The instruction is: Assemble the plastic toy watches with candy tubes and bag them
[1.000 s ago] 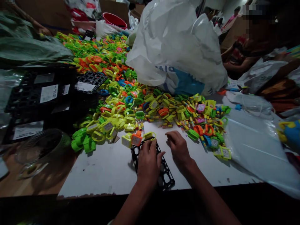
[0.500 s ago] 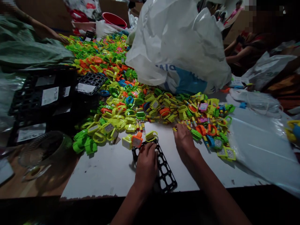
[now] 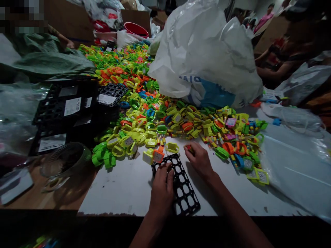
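Tray (image 3: 185,196), black and cut through with square openings, lies aslant near the front edge of the white board (image 3: 119,193), within easy reach of both hands. Across its left side rests the left hand (image 3: 163,184), fingers bent and thumb close by, likely to keep the light frame from sliding; whether they also pinch something underneath, I cannot tell. To the right, just past the tray's edge, the right hand (image 3: 198,158) is drawn narrow, thumb and forefinger closed on a small red-and-yellow piece (image 3: 190,148), a fingertip hold that seems to suit something so slight. Beyond the tray's far end sit a yellow watch (image 3: 148,157), an orange watch (image 3: 158,155) and a yellow band (image 3: 172,148), apart from the rest, perhaps so they come easily to hand. Green bands (image 3: 104,155) cluster to the left, and a glass cup (image 3: 82,151) stands further left on the brown tabletop (image 3: 38,196). Behind spreads the heap of bright bands (image 3: 139,134), little tubes (image 3: 219,137) mixed in on its right side. More black trays (image 3: 51,110) are stacked leftward, seemingly to keep them off the working space. Farther back, a large white bag (image 3: 204,51) slumps against the heap, with a red basin (image 3: 136,30) beyond.
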`<action>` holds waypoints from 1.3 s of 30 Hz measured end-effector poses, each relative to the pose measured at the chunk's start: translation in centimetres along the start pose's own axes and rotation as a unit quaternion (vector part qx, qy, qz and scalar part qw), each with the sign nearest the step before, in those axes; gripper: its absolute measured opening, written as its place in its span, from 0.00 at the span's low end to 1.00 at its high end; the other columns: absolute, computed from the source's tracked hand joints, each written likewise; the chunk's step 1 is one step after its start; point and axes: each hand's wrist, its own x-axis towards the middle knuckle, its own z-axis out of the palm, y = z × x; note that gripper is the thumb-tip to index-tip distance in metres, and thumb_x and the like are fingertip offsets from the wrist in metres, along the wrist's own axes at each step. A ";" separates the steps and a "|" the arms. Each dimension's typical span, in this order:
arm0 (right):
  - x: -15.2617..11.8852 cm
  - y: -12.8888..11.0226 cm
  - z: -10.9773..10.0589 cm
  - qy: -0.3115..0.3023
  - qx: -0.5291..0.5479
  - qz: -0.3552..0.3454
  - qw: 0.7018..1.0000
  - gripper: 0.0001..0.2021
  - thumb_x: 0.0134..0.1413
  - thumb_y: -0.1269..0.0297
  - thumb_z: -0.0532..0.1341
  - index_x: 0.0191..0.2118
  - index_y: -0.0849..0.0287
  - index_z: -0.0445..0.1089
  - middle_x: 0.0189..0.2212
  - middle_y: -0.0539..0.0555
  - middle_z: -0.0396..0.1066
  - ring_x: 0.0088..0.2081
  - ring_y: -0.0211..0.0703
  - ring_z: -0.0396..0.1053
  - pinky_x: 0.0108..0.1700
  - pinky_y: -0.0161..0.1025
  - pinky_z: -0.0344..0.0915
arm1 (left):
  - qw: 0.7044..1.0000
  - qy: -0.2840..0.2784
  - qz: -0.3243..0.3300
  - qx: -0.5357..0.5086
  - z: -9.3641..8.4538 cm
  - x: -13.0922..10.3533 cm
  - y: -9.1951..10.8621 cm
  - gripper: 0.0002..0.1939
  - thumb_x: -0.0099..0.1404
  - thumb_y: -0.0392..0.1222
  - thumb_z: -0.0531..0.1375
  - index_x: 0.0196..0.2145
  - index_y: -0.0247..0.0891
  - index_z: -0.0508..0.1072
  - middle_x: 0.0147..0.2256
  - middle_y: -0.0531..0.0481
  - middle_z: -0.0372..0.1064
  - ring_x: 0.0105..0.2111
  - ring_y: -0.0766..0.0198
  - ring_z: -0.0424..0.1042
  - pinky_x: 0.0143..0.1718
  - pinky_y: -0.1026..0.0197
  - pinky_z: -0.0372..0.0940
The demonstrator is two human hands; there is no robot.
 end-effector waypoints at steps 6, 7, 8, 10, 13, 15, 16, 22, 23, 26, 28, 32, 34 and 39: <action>-1.2 -0.4 -1.2 0.019 0.047 -0.005 0.999 0.06 0.59 0.65 0.55 0.38 0.56 0.69 0.34 0.52 0.70 0.38 0.41 0.68 0.42 0.36 0.62 | 0.989 -0.052 -0.114 -0.076 -0.9 -0.2 2.1 0.19 0.68 0.53 0.50 0.46 0.40 0.71 0.30 0.50 0.74 0.34 0.60 0.73 0.42 0.55 0.67; -0.7 -0.3 -0.9 0.010 0.045 -0.014 0.999 0.06 0.59 0.66 0.56 0.39 0.56 0.70 0.36 0.52 0.70 0.39 0.41 0.68 0.43 0.36 0.62 | 0.990 -0.050 -0.111 -0.074 -0.8 -0.2 2.0 0.18 0.67 0.53 0.50 0.45 0.40 0.71 0.30 0.50 0.74 0.34 0.60 0.73 0.42 0.56 0.66; -0.2 -0.2 -0.3 -0.002 0.039 -0.027 0.999 0.07 0.58 0.66 0.56 0.41 0.55 0.70 0.37 0.53 0.70 0.40 0.42 0.68 0.44 0.37 0.63 | 0.990 -0.047 -0.108 -0.073 -0.8 -0.4 1.9 0.18 0.67 0.52 0.50 0.45 0.40 0.71 0.31 0.50 0.74 0.33 0.60 0.73 0.41 0.56 0.66; 1.1 -0.1 1.0 -0.013 0.019 -0.039 0.999 0.11 0.57 0.66 0.57 0.46 0.56 0.68 0.41 0.55 0.70 0.42 0.44 0.68 0.45 0.39 0.64 | 0.991 -0.044 -0.101 -0.076 -0.8 -0.6 1.5 0.18 0.67 0.52 0.50 0.45 0.40 0.71 0.31 0.49 0.74 0.33 0.61 0.74 0.40 0.57 0.66; 2.8 0.2 3.1 0.019 -0.014 -0.001 1.000 0.19 0.54 0.63 0.60 0.52 0.59 0.63 0.45 0.59 0.69 0.45 0.48 0.67 0.47 0.43 0.64 | 0.991 -0.040 -0.101 -0.078 -0.9 -0.9 1.5 0.17 0.67 0.52 0.51 0.44 0.39 0.72 0.31 0.49 0.74 0.33 0.61 0.74 0.39 0.58 0.66; 3.4 0.5 3.8 0.031 -0.024 0.034 0.999 0.17 0.53 0.62 0.60 0.49 0.60 0.64 0.43 0.59 0.70 0.43 0.48 0.67 0.46 0.43 0.64 | 0.990 -0.040 -0.108 -0.084 -1.0 -0.9 1.7 0.17 0.66 0.52 0.51 0.44 0.39 0.72 0.31 0.49 0.74 0.33 0.60 0.73 0.38 0.58 0.66; 3.5 0.7 3.7 0.030 -0.023 0.045 0.998 0.14 0.54 0.62 0.59 0.46 0.59 0.65 0.40 0.58 0.70 0.42 0.47 0.67 0.44 0.43 0.64 | 0.989 -0.041 -0.113 -0.090 -1.0 -0.8 1.9 0.18 0.66 0.53 0.52 0.43 0.39 0.72 0.30 0.49 0.74 0.33 0.60 0.73 0.38 0.58 0.66; -0.5 0.9 -1.3 -0.019 0.090 -0.064 0.994 0.07 0.57 0.62 0.58 0.41 0.56 0.67 0.34 0.52 0.67 0.35 0.40 0.66 0.38 0.36 0.64 | 0.916 -0.077 -0.233 -0.317 -1.0 0.3 2.9 0.27 0.64 0.61 0.51 0.47 0.35 0.68 0.37 0.42 0.74 0.32 0.61 0.74 0.31 0.59 0.68; -1.6 0.7 -2.5 -0.055 0.105 -0.101 0.988 0.07 0.59 0.64 0.57 0.43 0.56 0.67 0.35 0.52 0.67 0.35 0.39 0.66 0.37 0.35 0.64 | 0.886 -0.100 -0.258 -0.371 -0.9 0.5 2.9 0.29 0.64 0.63 0.50 0.47 0.33 0.67 0.39 0.40 0.74 0.32 0.60 0.75 0.30 0.60 0.68; -4.5 -0.2 -5.0 -0.168 0.103 -0.178 0.964 0.12 0.60 0.71 0.54 0.47 0.54 0.67 0.36 0.53 0.65 0.37 0.39 0.65 0.37 0.35 0.65 | 0.810 -0.217 -0.303 -0.453 -0.9 1.0 2.9 0.32 0.64 0.66 0.48 0.43 0.31 0.70 0.35 0.39 0.74 0.30 0.61 0.75 0.24 0.64 0.65; -5.7 -0.8 -5.7 -0.208 0.079 -0.191 0.956 0.15 0.60 0.74 0.52 0.49 0.52 0.66 0.37 0.54 0.65 0.39 0.40 0.65 0.39 0.37 0.65 | 0.803 -0.284 -0.289 -0.438 -1.0 1.2 2.8 0.27 0.63 0.62 0.53 0.40 0.31 0.72 0.33 0.43 0.74 0.27 0.65 0.73 0.22 0.68 0.61; -7.3 -1.6 -5.6 -0.222 0.126 -0.093 0.962 0.21 0.59 0.70 0.56 0.56 0.53 0.55 0.45 0.56 0.65 0.44 0.42 0.66 0.45 0.40 0.67 | 0.871 -0.254 -0.244 -0.343 -1.6 0.7 2.9 0.18 0.62 0.54 0.59 0.40 0.37 0.73 0.33 0.50 0.74 0.28 0.68 0.71 0.25 0.68 0.60; -8.0 -1.6 -5.2 -0.198 0.152 -0.038 0.968 0.17 0.61 0.67 0.55 0.54 0.53 0.56 0.45 0.56 0.66 0.44 0.41 0.67 0.46 0.39 0.67 | 0.908 -0.199 -0.229 -0.288 -2.0 0.3 3.0 0.18 0.62 0.54 0.59 0.40 0.38 0.74 0.34 0.50 0.75 0.32 0.65 0.72 0.30 0.66 0.63; -9.2 -1.3 -3.8 -0.125 0.135 -0.039 0.982 0.10 0.63 0.66 0.53 0.49 0.53 0.62 0.42 0.54 0.68 0.44 0.40 0.67 0.46 0.39 0.66 | 0.959 -0.110 -0.165 -0.204 -2.2 -0.7 2.8 0.17 0.62 0.54 0.58 0.38 0.38 0.76 0.38 0.48 0.76 0.40 0.58 0.73 0.43 0.58 0.65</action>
